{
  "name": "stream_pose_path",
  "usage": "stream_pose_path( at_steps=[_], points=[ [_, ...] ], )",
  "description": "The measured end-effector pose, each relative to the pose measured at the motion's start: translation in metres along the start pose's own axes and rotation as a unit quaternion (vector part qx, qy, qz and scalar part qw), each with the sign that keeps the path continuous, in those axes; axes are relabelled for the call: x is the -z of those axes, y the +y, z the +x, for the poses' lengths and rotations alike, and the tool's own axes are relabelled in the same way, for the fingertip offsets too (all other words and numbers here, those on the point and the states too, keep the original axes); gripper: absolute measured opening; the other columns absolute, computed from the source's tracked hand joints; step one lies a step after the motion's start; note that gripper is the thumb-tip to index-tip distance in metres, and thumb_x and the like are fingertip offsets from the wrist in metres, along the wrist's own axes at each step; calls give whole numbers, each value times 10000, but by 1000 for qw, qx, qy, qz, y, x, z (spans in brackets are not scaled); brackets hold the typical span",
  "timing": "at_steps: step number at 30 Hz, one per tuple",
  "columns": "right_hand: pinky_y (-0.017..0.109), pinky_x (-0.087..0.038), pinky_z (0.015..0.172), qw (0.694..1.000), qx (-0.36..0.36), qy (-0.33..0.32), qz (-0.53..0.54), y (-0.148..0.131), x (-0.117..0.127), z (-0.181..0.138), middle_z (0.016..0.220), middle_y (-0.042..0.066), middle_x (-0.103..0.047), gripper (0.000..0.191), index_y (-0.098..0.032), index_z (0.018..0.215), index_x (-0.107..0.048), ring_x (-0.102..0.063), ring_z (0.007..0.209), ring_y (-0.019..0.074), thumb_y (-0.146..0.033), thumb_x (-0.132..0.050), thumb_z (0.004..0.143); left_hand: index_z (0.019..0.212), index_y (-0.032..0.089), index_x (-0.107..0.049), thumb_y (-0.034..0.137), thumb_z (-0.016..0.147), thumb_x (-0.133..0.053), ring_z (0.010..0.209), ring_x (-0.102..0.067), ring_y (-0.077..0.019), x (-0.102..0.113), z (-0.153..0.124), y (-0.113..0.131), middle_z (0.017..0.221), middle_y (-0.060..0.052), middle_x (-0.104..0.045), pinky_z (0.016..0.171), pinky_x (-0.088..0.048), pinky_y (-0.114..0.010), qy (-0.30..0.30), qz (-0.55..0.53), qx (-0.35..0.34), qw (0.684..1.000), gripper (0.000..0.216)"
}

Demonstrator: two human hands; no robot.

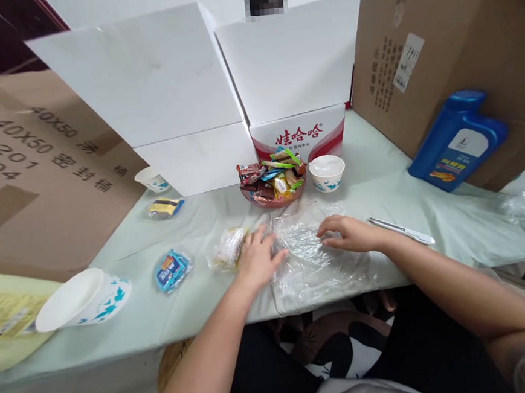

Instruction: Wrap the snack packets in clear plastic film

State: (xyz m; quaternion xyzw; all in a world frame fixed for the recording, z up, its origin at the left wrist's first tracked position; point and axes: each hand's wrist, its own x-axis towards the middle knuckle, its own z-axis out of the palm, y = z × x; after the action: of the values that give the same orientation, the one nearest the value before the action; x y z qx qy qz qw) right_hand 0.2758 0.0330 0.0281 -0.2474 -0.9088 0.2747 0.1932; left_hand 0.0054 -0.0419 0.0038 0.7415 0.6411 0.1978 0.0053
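My left hand (pixel 258 260) lies in the middle of the frame, fingers loosely spread, its fingertips at the right edge of a clear-wrapped yellow and white packet (pixel 227 248); I cannot tell how firmly they touch it. My right hand (pixel 350 235), just right of centre, is relaxed, with fingers bent and parted over a crinkled clear plastic sheet (pixel 305 278). That sheet lies flat between my hands in the lower middle of the frame, near the edge of the table (pixel 200 216).

A pen (pixel 401 231) lies right of centre, just beyond my right wrist. At upper centre stands a bowl (pixel 272 202) heaped with wrapped snacks, with a white paper cup (pixel 327 177) just to its right. A blue wrapped packet (pixel 172 270) sits left of centre, and a tilted paper bowl (pixel 104 300) at lower left. On the right, a blue bottle (pixel 458 142) stands before a brown carton (pixel 434 74).
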Motion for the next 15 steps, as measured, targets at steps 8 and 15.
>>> stream_pose_path(
  at_steps=[8,15],
  points=[
    [367,-480,937,995,12,-68,73,5,34,-59,1126,80,-675,420,-210,1138,-650,-621,1064,213,-472,-689,811,1059,255,-652,381,730,-758,1078,-570,-226,42,-10,16,1126,-58,-579,961,-482,-363,-192,-168,-135,957,368],
    [416,-388,1063,984,46,-167,39,-3,35,-76,1247,64,-651,223,-218,1003,-700,-451,1321,259,-327,-706,808,776,237,-666,228,761,-705,1209,-507,-244,49,-9,6,1253,-40,-583,1012,-426,-398,-331,-176,-136,917,42]
  ],
)
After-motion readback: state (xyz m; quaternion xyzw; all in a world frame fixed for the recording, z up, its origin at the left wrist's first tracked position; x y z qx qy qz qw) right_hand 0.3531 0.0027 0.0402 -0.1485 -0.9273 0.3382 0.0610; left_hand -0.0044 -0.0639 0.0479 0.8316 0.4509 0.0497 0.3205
